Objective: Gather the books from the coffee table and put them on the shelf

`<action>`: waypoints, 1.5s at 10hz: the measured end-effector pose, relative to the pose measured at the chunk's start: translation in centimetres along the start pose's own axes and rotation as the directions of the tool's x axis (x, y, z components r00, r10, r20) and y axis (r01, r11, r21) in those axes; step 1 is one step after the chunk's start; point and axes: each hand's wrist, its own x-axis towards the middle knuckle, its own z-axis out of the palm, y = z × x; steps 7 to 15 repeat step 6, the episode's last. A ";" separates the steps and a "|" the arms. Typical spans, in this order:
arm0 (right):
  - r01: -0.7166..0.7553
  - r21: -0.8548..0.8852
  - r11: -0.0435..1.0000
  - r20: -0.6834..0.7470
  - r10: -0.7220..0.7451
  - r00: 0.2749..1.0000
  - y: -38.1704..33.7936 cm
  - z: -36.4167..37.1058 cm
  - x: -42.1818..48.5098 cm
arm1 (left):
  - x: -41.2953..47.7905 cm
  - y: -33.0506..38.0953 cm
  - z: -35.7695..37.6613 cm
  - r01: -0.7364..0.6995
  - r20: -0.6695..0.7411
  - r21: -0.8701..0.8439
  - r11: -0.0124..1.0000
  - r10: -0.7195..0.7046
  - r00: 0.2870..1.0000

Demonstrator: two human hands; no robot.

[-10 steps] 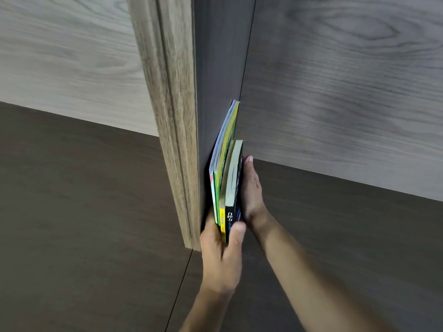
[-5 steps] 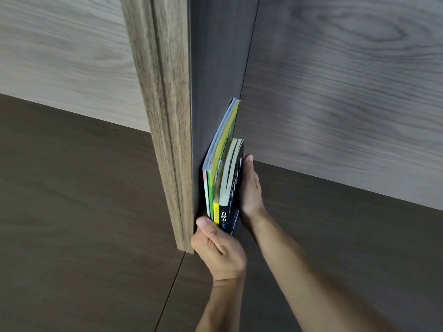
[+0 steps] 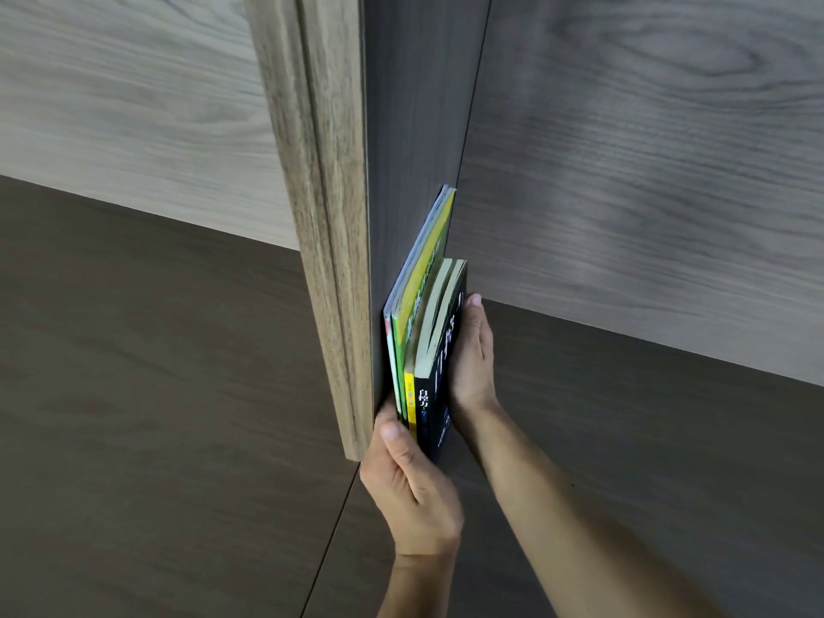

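Several books stand upright on the dark shelf board [image 3: 646, 439], leaning against the wooden divider [image 3: 330, 216]. The tall thin ones [image 3: 426, 265] have grey, green and yellow covers. A shorter black book [image 3: 427, 403] with white characters on its spine stands on their right. My right hand [image 3: 475, 363] lies flat against the black book's cover, fingers straight. My left hand [image 3: 410, 488] is at the front of the spines, its thumb up along the left side of the stack. Its fingers are hidden behind the black book's lower corner.
The divider's dark inner face and the grey wood back panel [image 3: 646, 194] close off this compartment at left and rear. The shelf board runs on to the right. Another dark board [image 3: 156, 372] lies left of the divider.
My left hand has turned: its thumb went from the right of the black spine to the left of the stack. The books now stand closer against the divider. My right hand stayed flat on the cover.
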 end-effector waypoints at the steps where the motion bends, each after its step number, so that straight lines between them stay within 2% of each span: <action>1: -0.018 -0.021 1.000 0.015 0.018 1.000 -0.5 -0.1 -0.5 | -0.3 0.1 -0.6 -0.003 0.026 -0.045 0.999 0.005 1.000; 3: 0.003 -0.106 0.994 0.037 0.001 0.999 -1.2 -0.1 -2.2 | -0.5 1.3 -1.8 0.034 0.100 -0.046 0.998 -0.030 0.995; 4: 0.013 -0.201 0.980 0.051 -0.003 0.999 -2.2 -0.3 -4.2 | -1.0 2.5 -2.9 0.036 0.130 -0.020 0.999 -0.033 0.991; 5: -0.037 -0.206 0.978 0.034 0.044 0.998 -3.4 -0.9 -5.4 | -1.0 3.2 -3.7 0.050 0.140 0.024 0.998 -0.053 0.989; 6: -0.108 -0.172 0.979 0.025 0.114 0.993 -4.7 -2.6 -8.0 | -1.1 5.7 -4.1 0.112 0.172 0.119 0.987 -0.132 0.976; 15: -0.108 -0.172 0.979 0.025 0.114 0.993 -4.7 -2.6 -8.0 | -1.1 5.7 -4.1 0.112 0.172 0.119 0.987 -0.132 0.976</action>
